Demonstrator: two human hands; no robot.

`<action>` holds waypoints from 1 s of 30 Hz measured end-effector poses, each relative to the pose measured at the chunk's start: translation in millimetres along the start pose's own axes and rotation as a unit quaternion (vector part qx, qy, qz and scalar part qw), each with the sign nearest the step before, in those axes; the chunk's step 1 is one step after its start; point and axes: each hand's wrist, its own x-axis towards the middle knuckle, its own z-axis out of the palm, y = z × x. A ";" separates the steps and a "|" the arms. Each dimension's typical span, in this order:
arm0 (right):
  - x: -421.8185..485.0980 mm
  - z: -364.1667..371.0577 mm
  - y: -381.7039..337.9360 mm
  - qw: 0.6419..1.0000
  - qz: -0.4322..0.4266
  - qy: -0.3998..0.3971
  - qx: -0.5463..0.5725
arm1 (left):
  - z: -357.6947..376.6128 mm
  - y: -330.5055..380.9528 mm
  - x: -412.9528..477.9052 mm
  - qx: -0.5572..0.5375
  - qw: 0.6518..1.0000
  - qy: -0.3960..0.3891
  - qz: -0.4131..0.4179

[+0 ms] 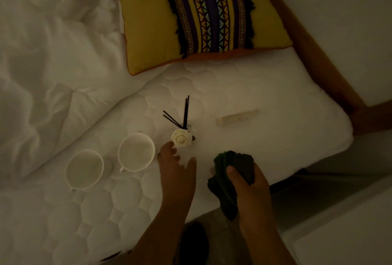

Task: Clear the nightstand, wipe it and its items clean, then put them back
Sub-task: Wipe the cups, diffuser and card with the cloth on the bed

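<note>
Hands: two bare hands reach in from 6 o'clock over the corner of a bed.
Left hand (177,171): spread wide, holding nothing; fingers loosely parted, fingertips just beside the white rose, possibly touching it; cannot tell for sure.
Right hand (251,184): closed around a dark green cloth (231,179), thumb pressed across its front; the cloth bunches above the fist and hangs below it.
Reed diffuser (184,131): stands upright on the mattress near centre, at 12 o'clock from the left hand; dark reeds (186,112) fan up from it, some leaning toward 10 o'clock; the vessel itself is mostly hidden in the dim light.
White rose (180,140): cream-coloured, set at the diffuser's neck on its 6 o'clock side.
Cups: two white cups with handles, side by side on the mattress at 9 o'clock from the left hand; near cup (136,152), far cup (84,169); both upright, apart from each other.
Pale oblong item (237,117): lies flat on the mattress at 3 o'clock from the diffuser, well apart; too blurred to name.
Mattress (265,99): white, quilted, bare at this corner.
Duvet (42,63): white, rumpled, at 9 to 11 o'clock.
Cushion (148,20): yellow with a patterned, dark-fringed central band, at 12 o'clock.
Bed frame (314,56): wooden, running along the 2 o'clock edge.
</note>
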 end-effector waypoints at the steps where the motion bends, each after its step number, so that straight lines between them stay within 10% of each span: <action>1: 0.0 -4.0 -1.9 1.000 -0.002 0.002 -0.003 | 4.8 -0.3 -5.2 0.003 1.000 -0.002 -0.001; 9: 8.0 -39.3 -9.2 0.999 -0.023 0.020 -0.010 | 70.0 33.4 7.3 -0.020 0.985 -0.127 0.118; 21: 15.9 -49.3 -1.4 0.999 -0.034 0.029 -0.001 | 98.9 35.4 50.6 0.043 0.979 -0.081 0.182; 30: 13.4 -25.1 -37.0 0.964 -0.218 0.074 -0.134 | 56.2 45.0 2.4 0.015 0.970 -0.181 0.164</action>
